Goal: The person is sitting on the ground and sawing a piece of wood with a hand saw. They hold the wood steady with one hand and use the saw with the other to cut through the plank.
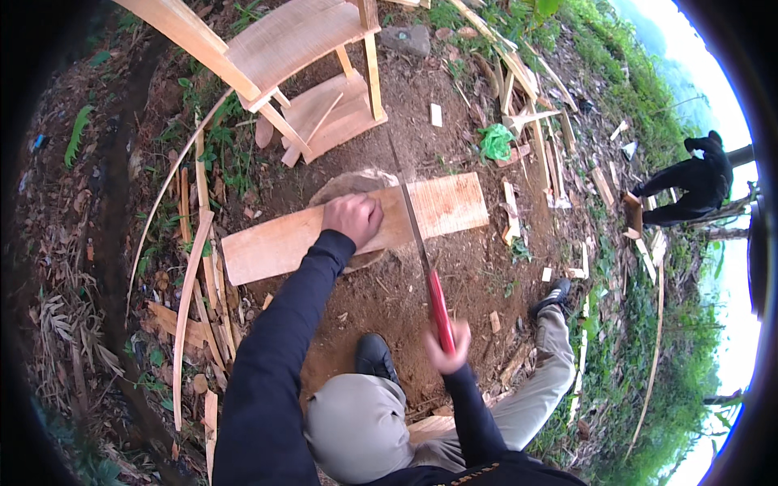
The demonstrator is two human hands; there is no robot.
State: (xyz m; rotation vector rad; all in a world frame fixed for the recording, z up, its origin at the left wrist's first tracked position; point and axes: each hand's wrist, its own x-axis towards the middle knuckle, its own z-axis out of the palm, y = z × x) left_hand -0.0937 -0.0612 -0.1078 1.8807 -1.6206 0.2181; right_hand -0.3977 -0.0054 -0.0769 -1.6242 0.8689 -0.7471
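A pale wooden board (pixel 284 243) lies across a tree stump (pixel 344 185), tilted slightly up to the right. On top of the board rests my left hand (pixel 353 219), closed in a fist and pressing down near the middle. My right hand (pixel 447 347) grips the red handle (pixel 439 312) of a handsaw. The dark saw blade (pixel 415 223) runs across the board to the right of my left fist and extends past its far edge. The board's right section (pixel 448 204) looks lighter and rougher. The stump is mostly hidden under the board.
A wooden chair (pixel 304 36) stands on the soil ahead, left of centre. Offcuts and long strips (pixel 512 69) lie on the right, near a green plastic bag (pixel 495 142). Bent strips (pixel 188 316) lie on the left. Another person (pixel 697 178) in dark clothes bends over at far right.
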